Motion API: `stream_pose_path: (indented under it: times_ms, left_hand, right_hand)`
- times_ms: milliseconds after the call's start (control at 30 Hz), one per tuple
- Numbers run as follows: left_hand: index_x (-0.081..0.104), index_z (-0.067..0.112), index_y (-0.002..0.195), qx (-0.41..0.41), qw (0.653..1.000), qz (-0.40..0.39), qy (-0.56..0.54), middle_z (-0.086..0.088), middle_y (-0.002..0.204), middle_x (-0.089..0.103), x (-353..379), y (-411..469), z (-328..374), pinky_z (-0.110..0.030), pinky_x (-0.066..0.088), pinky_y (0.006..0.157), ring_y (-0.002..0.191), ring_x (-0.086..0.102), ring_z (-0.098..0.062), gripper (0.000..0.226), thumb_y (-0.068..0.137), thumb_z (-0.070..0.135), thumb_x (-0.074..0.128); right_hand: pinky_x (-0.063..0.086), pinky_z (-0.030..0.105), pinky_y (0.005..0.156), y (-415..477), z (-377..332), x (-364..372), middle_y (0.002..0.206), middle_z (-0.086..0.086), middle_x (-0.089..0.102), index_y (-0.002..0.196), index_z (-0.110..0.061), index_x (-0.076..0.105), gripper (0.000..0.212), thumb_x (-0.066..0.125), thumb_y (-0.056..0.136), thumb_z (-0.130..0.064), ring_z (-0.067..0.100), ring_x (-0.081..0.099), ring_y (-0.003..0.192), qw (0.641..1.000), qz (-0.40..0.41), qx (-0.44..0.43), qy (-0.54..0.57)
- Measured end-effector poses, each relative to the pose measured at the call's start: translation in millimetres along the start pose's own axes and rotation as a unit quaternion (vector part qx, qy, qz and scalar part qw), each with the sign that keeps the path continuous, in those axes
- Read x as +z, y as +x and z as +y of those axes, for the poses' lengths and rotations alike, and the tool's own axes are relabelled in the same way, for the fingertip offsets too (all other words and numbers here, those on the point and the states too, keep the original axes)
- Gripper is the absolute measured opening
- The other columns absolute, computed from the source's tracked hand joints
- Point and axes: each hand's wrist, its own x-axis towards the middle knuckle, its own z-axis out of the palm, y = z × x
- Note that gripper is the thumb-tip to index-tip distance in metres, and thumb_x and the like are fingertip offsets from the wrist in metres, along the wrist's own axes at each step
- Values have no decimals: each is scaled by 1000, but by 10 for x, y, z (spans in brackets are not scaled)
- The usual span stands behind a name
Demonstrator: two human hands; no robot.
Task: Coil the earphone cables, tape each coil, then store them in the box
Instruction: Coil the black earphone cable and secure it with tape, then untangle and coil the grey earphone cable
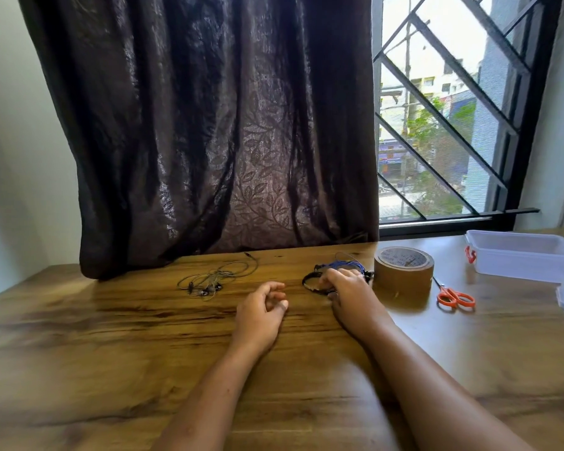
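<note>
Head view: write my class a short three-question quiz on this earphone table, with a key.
1. True or false: the scissors lie outside the box.
2. Which hand touches the black-and-blue earphones?
3. Fill in: the tape roll is ____ in colour.
Key: 1 true; 2 the right hand; 3 brown.

Loose tangled grey earphones (pixel 215 278); black-blue earphones (pixel 341 264) bunched beside brown tape roll (pixel 403 271); clear box (pixel 525 258) open.
</note>
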Motion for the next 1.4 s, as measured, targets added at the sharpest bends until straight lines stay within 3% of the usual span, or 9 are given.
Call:
stream_pose_path:
  times_ms: [133, 300, 433, 500, 633, 900, 1033, 1133, 1400]
  left_hand:
    - [59, 25, 114, 15, 998, 23, 49, 10, 106, 60, -39, 17, -12, -8, 40, 67, 99, 56, -4, 26, 91, 15, 60]
    - [61, 23, 113, -9, 985, 122, 121, 3, 114, 59, -441, 29, -159, -30, 50, 91, 105, 56, -14, 25, 90, 14, 58]
    - [62, 4, 110, -122, 954, 259, 86, -13, 113, 61, -841, -3, -369, -34, 42, 91, 106, 55, -28, 20, 91, 5, 54]
    - [61, 4, 107, -168, 948, 261, 64, -13, 111, 58, -873, 4, -401, -30, 39, 85, 103, 53, -27, 19, 90, 1, 52]
    - [61, 9, 104, -161, 951, 251, 77, -6, 104, 56, -821, 60, -455, -25, 37, 76, 88, 45, -14, 16, 91, 4, 52]
    - [60, 17, 97, -149, 955, 241, 86, 1, 98, 57, -764, 196, -547, -24, 42, 78, 90, 53, -14, 17, 88, 5, 54]
    - [63, 16, 100, -135, 959, 236, 80, 0, 101, 60, -715, 299, -589, -25, 44, 82, 97, 56, -17, 21, 87, 3, 53]
    - [65, 14, 99, -120, 963, 235, 64, -3, 101, 63, -695, 386, -623, -30, 49, 87, 96, 59, -19, 20, 86, 3, 54]
    - [64, 11, 98, -107, 960, 252, 49, -1, 97, 61, -715, 409, -585, -18, 38, 76, 85, 52, -9, 19, 87, -1, 53]
  right_hand:
    - [45, 30, 89, -18, -123, 4, 107, -1, 60, 105, -16, 62, 17, 51, 94, -11, 19, 46, 106, 996, 61, -46, -36]
    - [45, 27, 96, -153, -520, 162, 114, -6, 59, 116, -23, 59, 24, 49, 95, -30, 10, 48, 109, 985, -76, -156, -20]
    - [42, 31, 102, -165, -675, 271, 125, -4, 57, 129, -24, 53, 37, 47, 95, -39, 12, 47, 117, 979, -124, -163, -23]
    - [40, 33, 104, -104, -719, 334, 130, -3, 56, 132, -23, 52, 39, 46, 96, -38, 15, 46, 121, 981, -129, -146, -28]
    - [36, 37, 105, 104, -863, 551, 135, 0, 51, 135, -22, 48, 41, 44, 97, -35, 21, 42, 126, 985, -128, -104, -41]
    - [35, 43, 107, 615, -933, 916, 149, 3, 36, 145, -23, 33, 53, 41, 96, -41, 26, 35, 135, 989, -123, -23, -84]
    - [40, 42, 101, 839, -901, 1031, 145, 6, 42, 144, -24, 35, 52, 36, 97, -45, 28, 43, 129, 986, -116, 8, -122]
    - [40, 43, 100, 939, -895, 1085, 145, 6, 43, 143, -27, 39, 50, 33, 97, -46, 29, 44, 128, 982, -124, 16, -139]
    - [39, 46, 98, 957, -900, 1090, 144, 6, 39, 141, -33, 38, 44, 34, 98, -42, 30, 42, 127, 982, -133, -7, -138]
